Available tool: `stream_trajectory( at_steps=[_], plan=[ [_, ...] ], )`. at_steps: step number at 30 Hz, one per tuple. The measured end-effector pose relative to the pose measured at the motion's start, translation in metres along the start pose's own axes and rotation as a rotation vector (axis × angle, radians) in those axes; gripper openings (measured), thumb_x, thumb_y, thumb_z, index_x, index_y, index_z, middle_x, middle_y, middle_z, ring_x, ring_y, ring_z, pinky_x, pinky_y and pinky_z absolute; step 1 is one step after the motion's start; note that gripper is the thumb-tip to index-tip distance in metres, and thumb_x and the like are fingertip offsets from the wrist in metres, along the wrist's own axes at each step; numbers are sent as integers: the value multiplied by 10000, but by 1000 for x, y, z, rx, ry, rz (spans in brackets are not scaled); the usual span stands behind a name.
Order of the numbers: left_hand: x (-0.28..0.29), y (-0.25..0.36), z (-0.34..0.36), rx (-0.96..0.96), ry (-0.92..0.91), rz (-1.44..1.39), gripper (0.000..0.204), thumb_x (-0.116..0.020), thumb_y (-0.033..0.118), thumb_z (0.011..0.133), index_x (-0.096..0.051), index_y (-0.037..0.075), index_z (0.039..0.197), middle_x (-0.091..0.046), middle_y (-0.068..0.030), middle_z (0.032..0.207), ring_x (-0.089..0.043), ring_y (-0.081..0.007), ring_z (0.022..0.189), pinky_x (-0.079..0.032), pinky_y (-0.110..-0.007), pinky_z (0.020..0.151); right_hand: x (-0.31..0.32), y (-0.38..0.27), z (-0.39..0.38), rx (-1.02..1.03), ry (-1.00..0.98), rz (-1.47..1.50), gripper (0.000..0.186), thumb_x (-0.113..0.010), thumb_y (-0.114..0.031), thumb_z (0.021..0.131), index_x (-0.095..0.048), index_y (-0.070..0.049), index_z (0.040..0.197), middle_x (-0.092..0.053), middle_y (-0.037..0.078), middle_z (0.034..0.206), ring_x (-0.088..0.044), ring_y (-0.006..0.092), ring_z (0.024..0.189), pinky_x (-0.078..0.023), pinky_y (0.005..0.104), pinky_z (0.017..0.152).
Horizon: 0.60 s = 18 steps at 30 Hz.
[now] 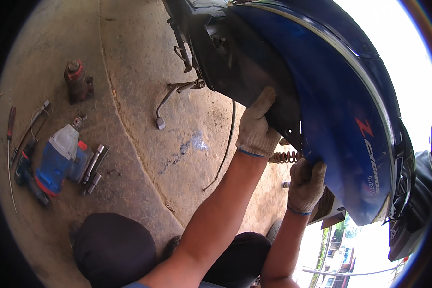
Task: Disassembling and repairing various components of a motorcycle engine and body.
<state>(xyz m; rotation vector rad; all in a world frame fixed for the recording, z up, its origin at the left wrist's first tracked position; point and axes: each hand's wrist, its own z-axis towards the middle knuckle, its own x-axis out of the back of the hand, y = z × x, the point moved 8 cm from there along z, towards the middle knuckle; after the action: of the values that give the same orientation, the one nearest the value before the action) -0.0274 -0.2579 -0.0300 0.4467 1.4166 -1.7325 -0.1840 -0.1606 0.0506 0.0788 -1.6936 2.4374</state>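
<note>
A scooter's glossy blue side panel [321, 96] curves across the upper right, with a dark lower panel [254, 62] beside it. My left hand [258, 128], in a knitted work glove, grips the edge of the dark panel. Its thumb lies on the outer face, and its other fingers are partly hidden behind. Lower and to the right, my gloved right hand [305, 186] is closed on the blue side panel's lower edge, thumb pointing up. Between the two hands shows a coil spring [284, 157].
On the concrete floor [144, 43] at left lie a blue cordless impact wrench [55, 158], sockets [95, 165], and a long screwdriver [10, 129]. A dark red bottle-shaped tool [77, 81] stands behind them. The scooter's metal stand [170, 98] juts leftward. A thin black cable [225, 149] hangs by my left hand.
</note>
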Motion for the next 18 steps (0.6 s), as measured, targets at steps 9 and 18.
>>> stream_trajectory(
  at_steps=[9,18],
  plan=[
    [-10,3,1,-50,85,-8,322,-678,205,1071,-666,19,1333,-730,-120,1278,-700,-265,1217,-581,-435,1088,-6,-1,0,52,0,-2,369,-678,-466,1057,-591,-126,942,-346,-35,614,-261,92,510,-217,293,516],
    [3,10,-10,-56,253,296,617,-739,416,1029,-561,1,1450,-642,-127,1405,-597,-239,1349,-481,-418,1204,9,6,-2,-20,42,48,378,-720,-486,1022,-609,-137,930,-352,-34,607,-264,95,495,-212,292,497]
  ],
)
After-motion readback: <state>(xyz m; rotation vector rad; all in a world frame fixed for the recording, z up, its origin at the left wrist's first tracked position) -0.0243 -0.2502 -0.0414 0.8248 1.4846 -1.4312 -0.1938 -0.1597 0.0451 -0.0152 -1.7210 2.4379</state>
